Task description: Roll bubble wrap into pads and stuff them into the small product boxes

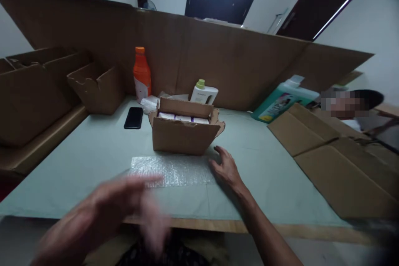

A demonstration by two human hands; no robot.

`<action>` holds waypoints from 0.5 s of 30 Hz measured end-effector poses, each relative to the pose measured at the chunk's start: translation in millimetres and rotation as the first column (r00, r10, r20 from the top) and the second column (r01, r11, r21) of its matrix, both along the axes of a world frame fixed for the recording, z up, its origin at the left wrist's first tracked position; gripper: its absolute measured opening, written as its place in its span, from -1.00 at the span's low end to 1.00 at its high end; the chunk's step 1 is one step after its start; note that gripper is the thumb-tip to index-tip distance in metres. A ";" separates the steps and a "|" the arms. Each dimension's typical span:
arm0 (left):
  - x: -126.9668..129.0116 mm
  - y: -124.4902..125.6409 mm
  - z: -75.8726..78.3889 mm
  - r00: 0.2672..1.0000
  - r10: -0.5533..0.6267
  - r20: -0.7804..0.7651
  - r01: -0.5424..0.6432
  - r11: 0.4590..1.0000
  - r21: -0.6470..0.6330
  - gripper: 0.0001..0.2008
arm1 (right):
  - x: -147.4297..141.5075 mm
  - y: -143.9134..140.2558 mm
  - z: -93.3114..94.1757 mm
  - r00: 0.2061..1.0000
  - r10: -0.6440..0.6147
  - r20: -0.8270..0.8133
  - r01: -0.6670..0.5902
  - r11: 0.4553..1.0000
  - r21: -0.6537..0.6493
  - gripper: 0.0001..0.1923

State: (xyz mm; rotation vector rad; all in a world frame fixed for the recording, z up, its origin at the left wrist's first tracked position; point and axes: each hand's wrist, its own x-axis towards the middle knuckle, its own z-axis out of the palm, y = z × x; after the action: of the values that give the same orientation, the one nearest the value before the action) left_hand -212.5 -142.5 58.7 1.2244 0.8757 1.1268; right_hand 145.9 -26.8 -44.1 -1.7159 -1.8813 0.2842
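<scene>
A sheet of bubble wrap (174, 171) lies flat on the pale green tablecloth, in front of an open cardboard box (181, 135). Several white packs with purple edges (183, 118) fill the box. My right hand (227, 169) rests at the right end of the bubble wrap, fingers apart, thumb near the sheet's edge; whether it touches the sheet I cannot tell. Blurred by motion, my left hand (140, 199) hovers over the sheet's lower left and the table's front edge. Its thumb and fingers look spread, with nothing visible between them.
Left of the box lies a black phone (133, 118). An orange bottle (142, 72), a white bottle (204, 92) and a green jug (282, 99) stand along the cardboard screen (218, 56). Cardboard boxes (34, 95) flank the left; more cardboard (339, 170) and another person are at right.
</scene>
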 end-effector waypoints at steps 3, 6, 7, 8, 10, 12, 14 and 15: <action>11.0 56.2 -15.7 0.920 0.341 -0.194 -0.328 0.940 0.098 -0.13 | -17.9 13.4 5.2 0.998 0.031 -0.060 -0.033 0.999 -0.041 -0.32; 34.5 101.1 -42.4 0.883 0.364 -0.297 -0.331 0.930 0.158 0.00 | -33.3 28.9 11.1 0.993 0.065 -0.102 -0.074 0.993 -0.088 -0.41; 40.2 108.1 -51.1 0.882 0.351 -0.315 -0.304 0.934 0.188 -0.01 | -34.7 32.8 12.6 0.992 0.070 -0.109 -0.081 0.992 -0.098 -0.44; 43.0 110.4 -59.2 0.871 0.355 -0.340 -0.292 0.930 0.221 -0.02 | -33.6 35.5 13.5 0.991 0.071 -0.111 -0.083 0.991 -0.105 -0.46; 37.4 103.0 -74.6 0.798 0.412 -0.439 -0.315 0.907 0.278 -0.07 | -24.2 35.7 13.1 0.993 0.066 -0.099 -0.076 0.991 -0.106 -0.47; 18.7 86.2 -89.8 0.654 0.470 -0.593 -0.337 0.882 0.328 -0.17 | -9.5 29.0 9.6 0.997 0.045 -0.068 -0.052 0.994 -0.100 -0.47; -4.4 68.1 -103.4 0.477 0.469 -0.743 -0.290 0.882 0.371 -0.31 | 3.2 17.3 3.9 0.999 0.024 -0.031 -0.026 0.995 -0.093 -0.50; -14.1 60.5 -108.7 0.398 0.457 -0.796 -0.253 0.888 0.383 -0.40 | 7.1 10.6 0.9 1.000 0.021 -0.017 -0.023 0.996 -0.090 -0.54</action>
State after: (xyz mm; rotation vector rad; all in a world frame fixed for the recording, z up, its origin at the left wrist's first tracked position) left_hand -226.6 -82.0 -50.0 1.9044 1.9438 0.8647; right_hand 153.0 -16.2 -43.2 -1.7471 -1.9032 0.3954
